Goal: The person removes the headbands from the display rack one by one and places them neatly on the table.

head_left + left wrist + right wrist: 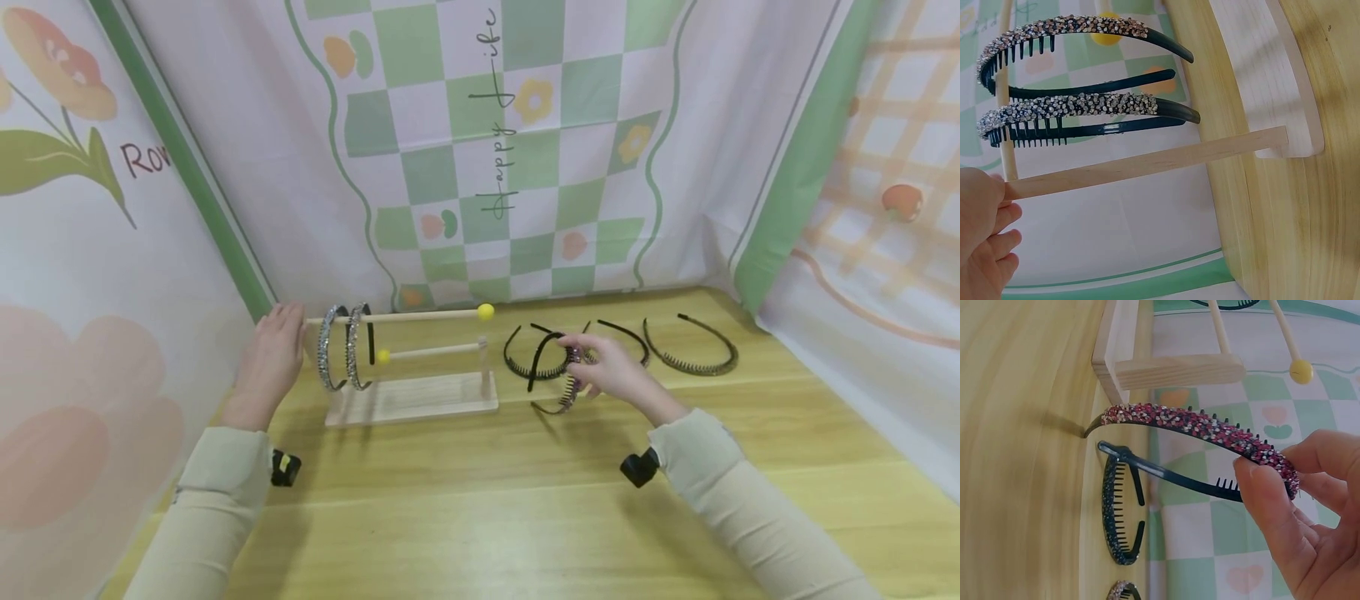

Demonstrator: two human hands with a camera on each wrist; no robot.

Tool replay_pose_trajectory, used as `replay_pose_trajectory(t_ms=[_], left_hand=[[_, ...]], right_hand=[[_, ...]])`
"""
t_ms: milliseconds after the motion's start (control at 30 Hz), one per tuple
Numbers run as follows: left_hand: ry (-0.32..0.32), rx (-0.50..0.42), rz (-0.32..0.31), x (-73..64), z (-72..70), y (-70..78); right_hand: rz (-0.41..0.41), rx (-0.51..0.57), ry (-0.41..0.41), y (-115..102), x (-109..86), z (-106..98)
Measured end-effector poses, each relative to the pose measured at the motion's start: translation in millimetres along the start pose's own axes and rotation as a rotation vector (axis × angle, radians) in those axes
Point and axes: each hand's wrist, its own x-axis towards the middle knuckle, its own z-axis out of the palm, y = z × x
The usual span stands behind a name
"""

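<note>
My right hand (611, 367) pinches a black toothed headband (1200, 430) near the middle of its band, which is covered in pink, red and silver sparkle. The band's open ends point away from the fingers. At the left, my left hand (273, 354) grips the top of the upright (1147, 167) of a wooden headband stand (420, 398). Two silver-sparkle headbands (1085, 106) hang on the stand's upper rod (420, 317), close to that hand. The rod ends in a yellow ball (486, 312); a lower rod (435, 351) has one too.
More dark toothed headbands lie at the back right of the wooden table (480, 517), among them one at the far right (701, 367) and one behind the held headband (534, 372). A patterned curtain (465, 167) hangs behind, with cloth on both sides.
</note>
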Motion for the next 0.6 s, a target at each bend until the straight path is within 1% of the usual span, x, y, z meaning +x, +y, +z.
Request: replay_pose_trajectory(t_ms=[167,333,433,600], left_hand=[[-0.001,0.004,-0.002,0.1,-0.1,0.4],[-0.003,0.006,-0.002,0.8,0.3,0.2],[0.005,0.006,0.006,1.1,0.7,-0.1],[0.026,0.003,0.023,1.1,1.2,-0.7]], right_hand=[[0.022,0.010,-0.020,4.5,-5.0,-2.7],[0.077,0.030,-0.055,11.8,-9.8,-5.1],[0.096,0.004,-0.068,16.8,-12.0,-6.3],[0.094,-0.043,-0.073,22.9,-15.3,-7.1]])
